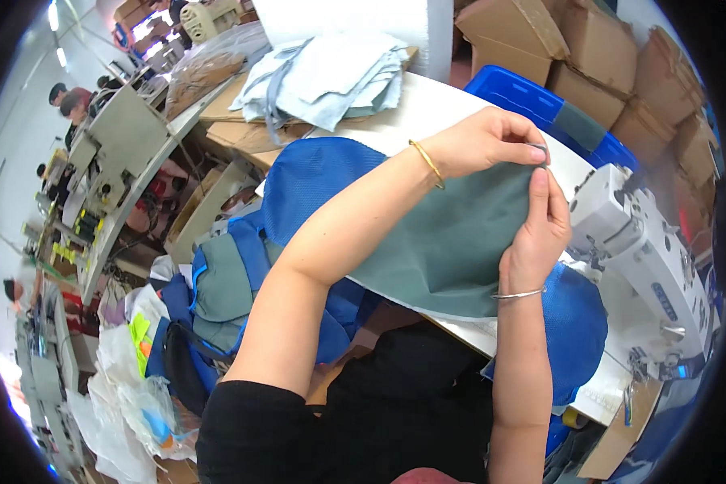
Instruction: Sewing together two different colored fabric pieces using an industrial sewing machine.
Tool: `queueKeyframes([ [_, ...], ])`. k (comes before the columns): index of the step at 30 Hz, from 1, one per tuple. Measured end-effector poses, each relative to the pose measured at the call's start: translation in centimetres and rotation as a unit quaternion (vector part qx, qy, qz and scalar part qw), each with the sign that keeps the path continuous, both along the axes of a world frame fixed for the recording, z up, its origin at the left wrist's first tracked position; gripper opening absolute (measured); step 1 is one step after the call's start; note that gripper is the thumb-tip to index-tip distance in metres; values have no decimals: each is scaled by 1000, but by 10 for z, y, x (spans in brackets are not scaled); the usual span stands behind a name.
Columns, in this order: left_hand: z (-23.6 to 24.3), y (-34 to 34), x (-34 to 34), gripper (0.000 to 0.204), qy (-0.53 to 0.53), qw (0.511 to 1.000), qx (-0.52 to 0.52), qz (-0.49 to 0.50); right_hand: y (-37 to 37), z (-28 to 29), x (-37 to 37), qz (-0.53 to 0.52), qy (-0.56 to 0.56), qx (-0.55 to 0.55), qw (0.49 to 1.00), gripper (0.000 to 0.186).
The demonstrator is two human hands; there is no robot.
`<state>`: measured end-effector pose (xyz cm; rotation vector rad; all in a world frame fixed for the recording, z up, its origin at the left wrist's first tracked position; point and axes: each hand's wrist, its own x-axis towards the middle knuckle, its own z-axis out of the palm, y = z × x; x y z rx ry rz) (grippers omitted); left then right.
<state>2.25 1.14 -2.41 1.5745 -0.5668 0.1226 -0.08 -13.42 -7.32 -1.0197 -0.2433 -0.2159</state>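
A grey-green fabric panel (452,234) hangs over the white table, partly covered by my left forearm. My left hand (496,141) is closed in a pinch on its upper right edge. Just below, the fingers of my right hand (540,218) pinch the same edge, the fingertips of both hands almost touching. Blue mesh fabric (319,173) shows behind the panel on the left. Another blue mesh part (574,331) lies to the right of my right forearm. Whether the blue parts are joined to the panel, I cannot tell.
A white sewing machine (645,258) stands on the table at right. Beyond the panel are a stack of pale fabric pieces (331,77) and a blue plastic crate (516,93). Cardboard boxes (597,56) pile up behind. Blue and grey bags (226,278) lie at left; several people work farther off.
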Motion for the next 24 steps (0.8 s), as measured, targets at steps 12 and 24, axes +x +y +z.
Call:
queueKeyframes([
  [12,-5,-7,3,11,-45,997,16,67,-3,-1,4,5,3,-8,1000,26],
  [24,-15,-15,16,11,-185,967,19,176,-30,-9,2,-51,-36,-171,983,23],
])
